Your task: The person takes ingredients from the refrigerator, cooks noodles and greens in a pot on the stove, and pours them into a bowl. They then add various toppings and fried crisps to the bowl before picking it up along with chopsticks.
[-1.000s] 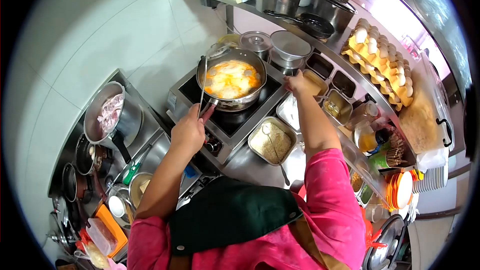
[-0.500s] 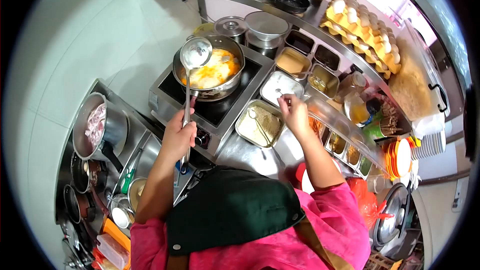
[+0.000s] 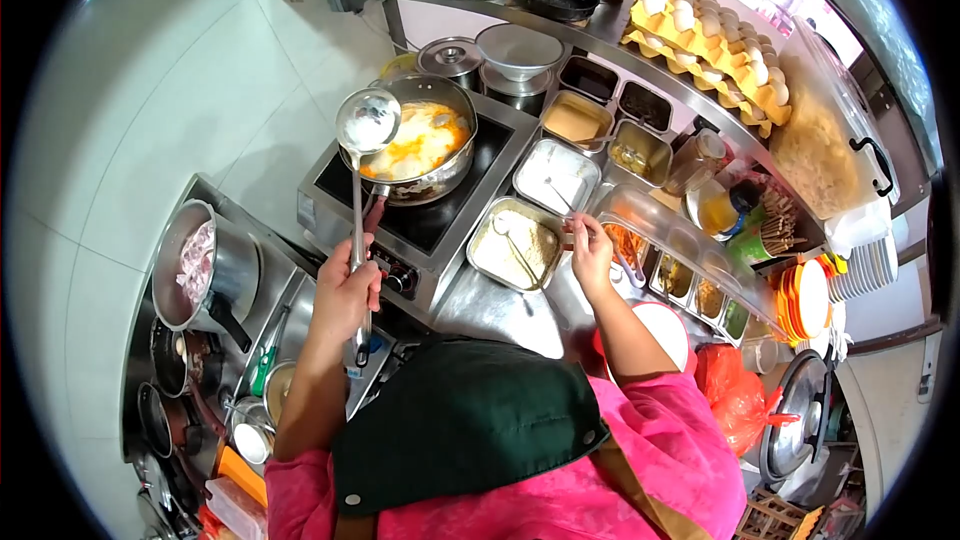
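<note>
My left hand (image 3: 345, 290) is wrapped round the long handle of a ladle (image 3: 370, 122), its metal bowl held above the left rim of a pan (image 3: 430, 186). White and orange food, egg-like, sits in that pan on the cooktop (image 3: 430, 222). At the near right corner of a metal container of white powder (image 3: 572, 172), the fingers of my right hand (image 3: 592, 248) pinch the handle of a small spoon (image 3: 560, 196). Beside it, a second container (image 3: 535, 236) holds pale yellowish granules and another spoon.
A pot of raw meat (image 3: 207, 265) stands at the left, with several small pans below it. Sauce and topping containers (image 3: 640, 155) line the right side. Trays of eggs (image 3: 700, 25) rest on the shelf. A red bag (image 3: 728, 395) lies by my right elbow.
The ladle has moved left, from over the pan's food to its left rim. My right hand has drawn back slightly towards me with the spoon. The whole view has shifted a little.
</note>
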Action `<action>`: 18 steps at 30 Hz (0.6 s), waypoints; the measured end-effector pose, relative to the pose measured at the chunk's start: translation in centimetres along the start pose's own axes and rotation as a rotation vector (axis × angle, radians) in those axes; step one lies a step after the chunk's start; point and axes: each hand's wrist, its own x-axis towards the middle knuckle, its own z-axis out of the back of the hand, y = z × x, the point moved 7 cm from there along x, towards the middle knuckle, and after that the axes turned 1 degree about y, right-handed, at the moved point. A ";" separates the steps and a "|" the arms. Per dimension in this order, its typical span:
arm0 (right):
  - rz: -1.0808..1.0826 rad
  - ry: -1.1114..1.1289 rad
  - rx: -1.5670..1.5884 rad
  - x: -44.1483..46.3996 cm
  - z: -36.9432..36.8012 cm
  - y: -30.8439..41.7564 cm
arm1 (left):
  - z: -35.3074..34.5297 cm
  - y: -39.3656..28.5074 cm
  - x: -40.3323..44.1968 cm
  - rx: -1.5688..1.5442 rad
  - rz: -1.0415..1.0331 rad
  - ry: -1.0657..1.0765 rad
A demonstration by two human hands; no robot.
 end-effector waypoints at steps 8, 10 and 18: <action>0.021 0.025 0.130 -1.4 0.7 0.1 | 0.3 0.4 -0.4 -0.030 0.027 0.037; 0.030 0.023 0.121 -0.9 0.5 -0.5 | 0.2 0.5 -0.5 -0.027 0.034 0.042; 0.103 -0.024 0.167 -1.1 0.6 0.5 | 0.5 0.2 -1.5 -0.092 0.016 0.037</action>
